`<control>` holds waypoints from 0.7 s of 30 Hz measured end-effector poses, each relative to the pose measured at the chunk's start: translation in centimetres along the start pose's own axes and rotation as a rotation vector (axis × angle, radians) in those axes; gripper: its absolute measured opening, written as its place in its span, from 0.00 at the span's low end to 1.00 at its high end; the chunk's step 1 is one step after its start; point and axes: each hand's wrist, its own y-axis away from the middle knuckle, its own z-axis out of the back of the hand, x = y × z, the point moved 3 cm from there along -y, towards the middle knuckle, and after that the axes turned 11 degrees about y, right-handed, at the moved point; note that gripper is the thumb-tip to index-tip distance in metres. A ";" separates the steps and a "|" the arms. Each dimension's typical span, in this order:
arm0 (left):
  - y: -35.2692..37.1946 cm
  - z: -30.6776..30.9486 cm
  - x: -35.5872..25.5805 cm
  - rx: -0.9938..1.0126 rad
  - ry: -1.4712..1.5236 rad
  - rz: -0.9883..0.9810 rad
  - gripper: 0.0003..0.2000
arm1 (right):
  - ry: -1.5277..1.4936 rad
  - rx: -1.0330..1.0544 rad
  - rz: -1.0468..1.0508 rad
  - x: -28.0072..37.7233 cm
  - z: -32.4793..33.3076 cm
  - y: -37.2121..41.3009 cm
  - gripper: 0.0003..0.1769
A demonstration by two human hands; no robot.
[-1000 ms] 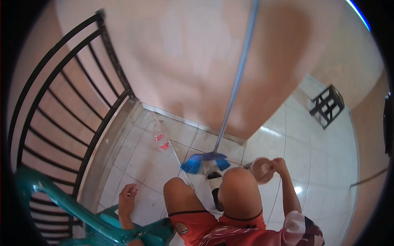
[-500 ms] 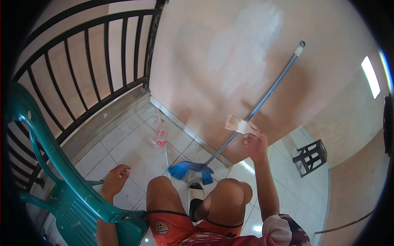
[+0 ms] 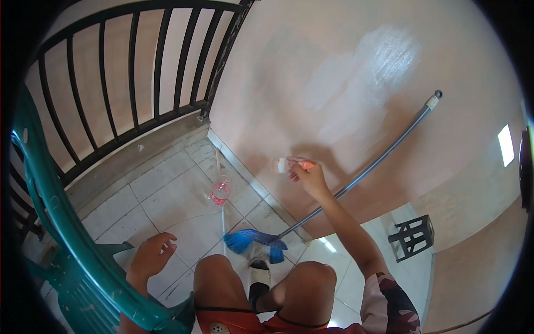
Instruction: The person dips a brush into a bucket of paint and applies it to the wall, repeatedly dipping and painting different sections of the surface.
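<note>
My right hand (image 3: 309, 177) is closed around the handle of a paintbrush (image 3: 283, 165), holding it close to the pinkish wall. The brush has a whitish part by my fingers, and its bristles point left, blending with the wall. My left hand (image 3: 152, 254) hangs over the floor beside the green plastic chair (image 3: 72, 228), fingers apart and slightly bent, holding nothing. Whitish, shiny patches (image 3: 389, 58) cover part of the wall above.
A broom with blue bristles (image 3: 245, 240) leans its handle on the wall. Near the wall's corner stands a clear bottle with a red label (image 3: 220, 192). A black railing (image 3: 133, 72) is at left, a dark stool (image 3: 412, 238) at right.
My right hand has moved left with the brush, and its wrist has turned. The whole view has shifted, with more of the wall at the top. My left hand stays beside the chair.
</note>
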 end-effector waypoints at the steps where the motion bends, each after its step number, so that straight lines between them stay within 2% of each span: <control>1: 0.1 -0.1 0.2 -0.001 0.007 -0.009 0.12 | 0.015 0.003 -0.007 0.2 0.9 -0.6 0.15; 3: 0.2 -0.3 0.4 0.002 0.011 0.000 0.12 | 0.395 -0.158 0.294 2.9 4.1 -2.0 0.14; 5: 0.1 -0.1 0.3 0.009 0.011 0.004 0.12 | 0.339 -0.300 0.478 7.3 7.0 -3.3 0.11; 7: 0.3 -0.1 0.1 0.000 0.028 -0.007 0.12 | 0.285 -0.439 0.449 14.4 9.0 -2.7 0.11; 8: 0.4 -0.3 0.1 0.002 0.043 -0.004 0.12 | 0.297 -0.430 0.449 16.3 9.0 -3.0 0.11; 10: 0.4 -0.1 0.0 -0.016 0.022 -0.024 0.12 | 0.096 -0.504 0.492 18.7 9.4 -3.4 0.10; 11: 0.5 -0.1 0.1 -0.020 0.025 -0.022 0.12 | 0.097 -0.500 0.495 18.3 8.9 -3.9 0.10; 13: 0.4 -0.1 0.3 -0.003 -0.017 -0.032 0.12 | -0.086 -0.260 0.367 14.9 6.7 -6.2 0.10; 15: 0.5 -0.2 0.5 0.008 -0.032 -0.039 0.13 | -0.085 -0.128 0.240 11.9 4.1 -6.7 0.10; 16: 0.4 -0.2 0.7 0.020 -0.037 -0.038 0.13 | -0.093 -0.140 0.261 12.4 3.9 -6.1 0.10; 18: 0.3 -0.4 1.4 0.011 -0.060 -0.064 0.13 | -0.025 -0.081 0.098 13.1 3.5 -5.8 0.09; 21: 0.2 -0.3 1.9 0.018 -0.049 -0.053 0.15 | -0.113 -0.243 0.280 17.8 9.4 -7.4 0.08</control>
